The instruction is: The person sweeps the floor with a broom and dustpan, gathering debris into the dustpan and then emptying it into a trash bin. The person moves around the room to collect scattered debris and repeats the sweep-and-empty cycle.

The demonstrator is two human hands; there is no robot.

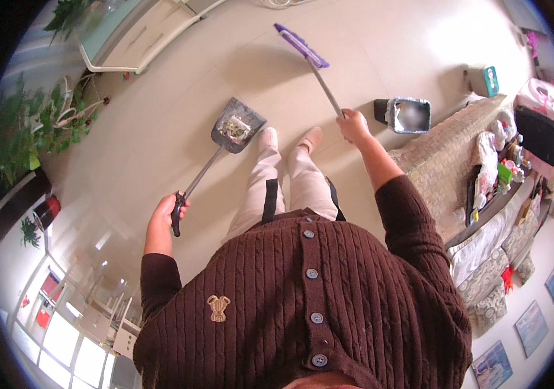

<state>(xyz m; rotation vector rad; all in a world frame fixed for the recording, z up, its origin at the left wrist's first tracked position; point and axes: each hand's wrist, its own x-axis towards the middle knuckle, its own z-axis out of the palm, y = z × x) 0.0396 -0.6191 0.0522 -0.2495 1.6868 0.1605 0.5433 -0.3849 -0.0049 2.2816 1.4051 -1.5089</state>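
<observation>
My left hand (169, 209) is closed around the black handle of a long-handled dustpan (239, 127), whose dark grey pan holds crumpled scraps and bits of debris. The pan is beside my feet, to their left. In my right hand (353, 127) is the grey pole of a broom with a purple head (302, 46), which points away from me at the top of the view. Just right of that hand stands a small bin with a liner (409, 115); its inside is blurred.
A cloth-covered table (432, 131) with bags and small items stands at the right, beside a patterned sofa (486, 279). A green and white container (485, 80) is beyond it. Leafy plants (19, 126) line the left, below a white drawer cabinet (136, 44).
</observation>
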